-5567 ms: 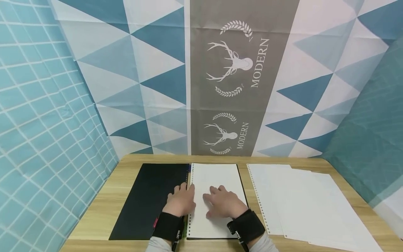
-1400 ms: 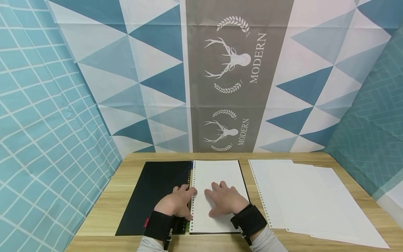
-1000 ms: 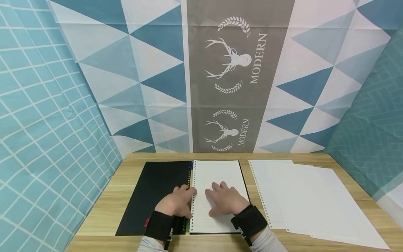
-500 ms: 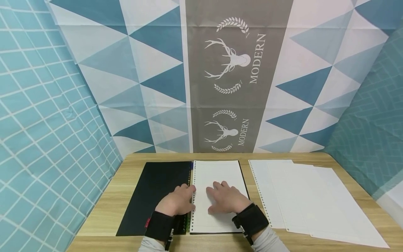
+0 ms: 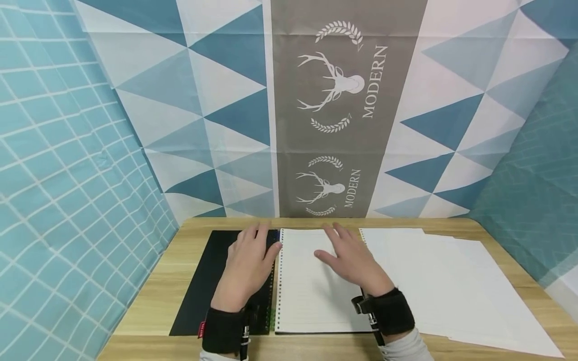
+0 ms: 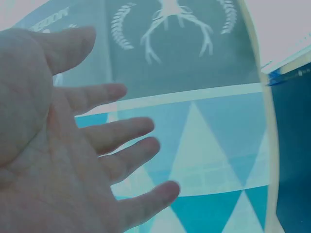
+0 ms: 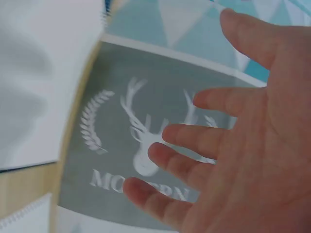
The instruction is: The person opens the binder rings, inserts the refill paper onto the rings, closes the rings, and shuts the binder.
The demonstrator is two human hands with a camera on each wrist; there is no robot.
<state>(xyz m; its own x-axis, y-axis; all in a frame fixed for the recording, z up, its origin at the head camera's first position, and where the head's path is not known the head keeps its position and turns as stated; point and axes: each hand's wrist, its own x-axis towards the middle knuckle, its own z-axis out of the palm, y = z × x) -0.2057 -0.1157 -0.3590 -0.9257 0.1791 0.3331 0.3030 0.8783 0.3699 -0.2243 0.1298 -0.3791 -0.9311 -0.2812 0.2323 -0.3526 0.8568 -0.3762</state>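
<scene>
A loose-leaf notebook lies open on the wooden table, with its black cover (image 5: 198, 296) on the left and a stack of white hole-punched pages (image 5: 307, 306) on the right. My left hand (image 5: 246, 265) is raised above the cover and the ring side, fingers extended. Over the right-hand pages hovers my right hand (image 5: 354, 258), its thumb spread away from the fingers. Both wrist views show bare palms: the left hand (image 6: 68, 136) and the right hand (image 7: 243, 141) hold nothing. The binder rings between the halves are partly hidden by my left hand and wrist.
Several loose white sheets (image 5: 456, 286) overlap on the table right of the notebook. A small red tag (image 5: 201, 329) sticks out at the cover's near edge. Patterned cloth (image 5: 235, 100) hangs behind the table (image 5: 149, 311), with blue tiled cloth (image 5: 58, 200) at the left.
Half a second ago both hands rested low on the notebook near the ring line. They have lifted off it and moved up and forward, the right one also to the right. The notebook stays put.
</scene>
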